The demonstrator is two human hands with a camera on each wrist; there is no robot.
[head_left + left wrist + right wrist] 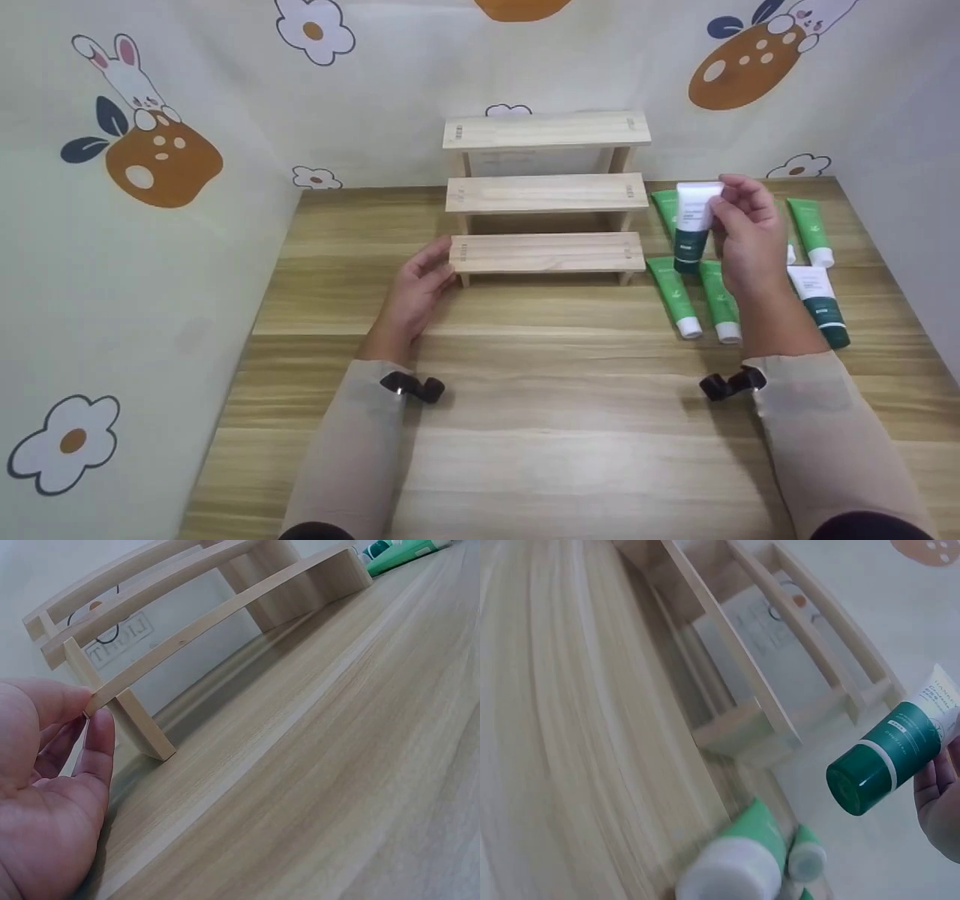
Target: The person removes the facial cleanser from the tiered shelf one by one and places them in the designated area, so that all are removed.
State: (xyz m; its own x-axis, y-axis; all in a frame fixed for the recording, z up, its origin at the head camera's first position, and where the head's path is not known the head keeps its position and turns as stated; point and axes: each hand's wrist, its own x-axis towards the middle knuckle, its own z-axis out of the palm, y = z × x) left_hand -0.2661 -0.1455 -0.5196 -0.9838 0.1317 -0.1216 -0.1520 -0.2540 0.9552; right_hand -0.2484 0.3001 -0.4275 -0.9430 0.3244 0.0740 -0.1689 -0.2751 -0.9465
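A three-step wooden rack (547, 192) stands at the back middle of the table. My left hand (421, 280) touches the left end of its lowest step (195, 634), thumb and fingers at the corner. My right hand (742, 225) holds a white and dark green tube (692, 225) upright in the air to the right of the rack, cap down; that same tube (891, 754) shows in the right wrist view, pinched at its white end.
Several light green tubes with white caps (675, 296) lie on the table right of the rack. Another white and dark green tube (821, 304) lies near the right edge. Patterned walls (150, 150) close in the table at the left, back and right.
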